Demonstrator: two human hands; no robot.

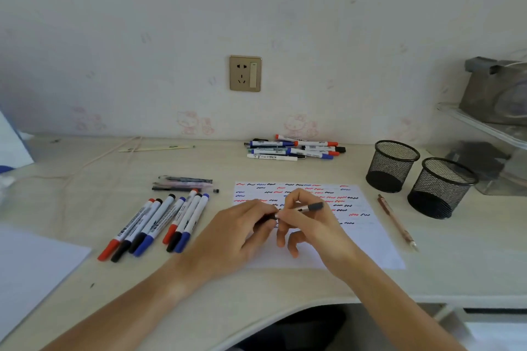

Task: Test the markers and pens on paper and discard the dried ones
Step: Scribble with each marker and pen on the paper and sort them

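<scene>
Both hands hold 1 pen [302,209] over the paper [379,248], left hand [242,225] pinching its cap, right hand [310,222] gripping the barrel; a jerky pull could stain fingers.

1. A pale wooden desk [85,179] fills the lower half of the view, its near edge curving inward.
2. Behind the desk rises a whitish wall [199,8] printed with faint pink cartoon cats just above the desk line.
3. A gold-coloured wall socket [245,73] with a switch sits on the wall above the middle of the desk.
4. Right of the socket, a clear shelf [482,125] carries a grey object, perhaps a metal appliance; it is too blurred to tell.
5. Left of the socket, a thin beige cord [94,161] trails across the desk.
6. The light is soft, even and daylight-like.
</scene>
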